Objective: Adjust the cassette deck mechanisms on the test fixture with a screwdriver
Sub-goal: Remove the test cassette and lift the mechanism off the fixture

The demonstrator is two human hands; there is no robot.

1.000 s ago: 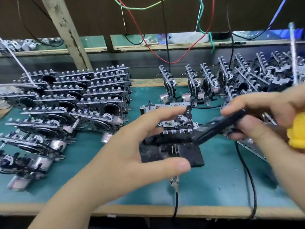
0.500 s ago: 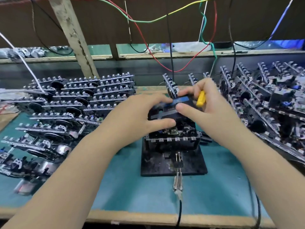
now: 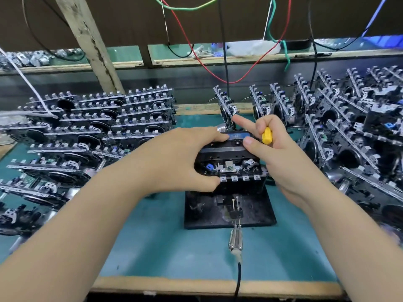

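While both hands (image 3: 229,158) pinch black cassette (image 3: 226,149) | deck mechanism (image 3: 235,171) on fixture (image 3: 229,210)

Even, soft overhead light, faint shadows, wide-angle bending at the edges, slight blur in the corners.

Matt teal mat (image 3: 174,247); worn wood bench edge (image 3: 174,285); scuffed black fixture base (image 3: 257,212); glossy yellow plastic screwdriver handle (image 3: 267,136).

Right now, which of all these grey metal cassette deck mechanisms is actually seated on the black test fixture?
The grey metal cassette deck mechanism between both hands, on the black test fixture plate. It alone carries a black cassette; the others sit stacked left or racked right on the green mat.
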